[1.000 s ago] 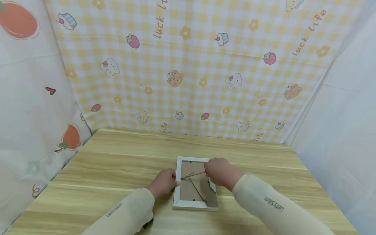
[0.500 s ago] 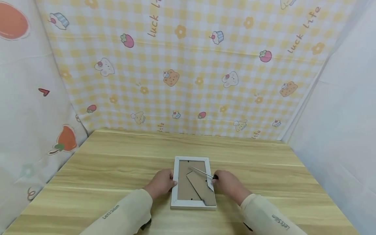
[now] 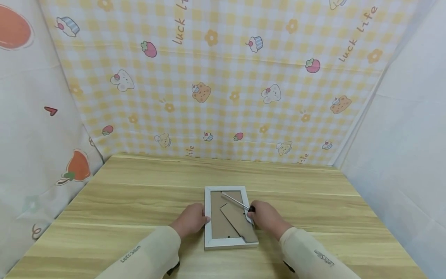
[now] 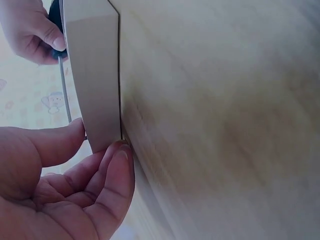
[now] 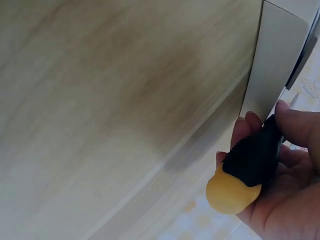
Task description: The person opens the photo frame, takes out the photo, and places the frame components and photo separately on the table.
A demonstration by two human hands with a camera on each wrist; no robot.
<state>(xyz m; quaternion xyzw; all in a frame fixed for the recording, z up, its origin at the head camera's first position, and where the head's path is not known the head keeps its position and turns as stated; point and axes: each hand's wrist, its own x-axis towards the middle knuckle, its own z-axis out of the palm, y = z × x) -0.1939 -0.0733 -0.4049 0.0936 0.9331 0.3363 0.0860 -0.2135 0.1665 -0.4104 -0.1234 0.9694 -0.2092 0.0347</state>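
Note:
A white picture frame [image 3: 208,221] lies back side up on the table, its brown backing board [image 3: 217,223] and slanted stand leg [image 3: 238,223] showing. My left hand [image 3: 191,220] grips the frame's left edge; in the left wrist view the thumb [image 4: 62,145] is on the back face and the curled fingers [image 4: 117,177] are at the side. My right hand [image 3: 267,217] is at the frame's right edge, holding a screwdriver [image 3: 237,201] by its black handle with a yellow end [image 5: 232,192]. The metal shaft slants over the board, its tip close to the small black tab at the top.
The wood-grain table [image 3: 146,186] extends around the frame. Behind it hangs a yellow checked cloth [image 3: 223,77] with cartoon prints. White cloths close off the left side [image 3: 31,155] and the right side [image 3: 400,155].
My right hand has lowered from above the frame to its right edge. The screwdriver tip has swung from the left rail up to the top tab. My left hand keeps its grip.

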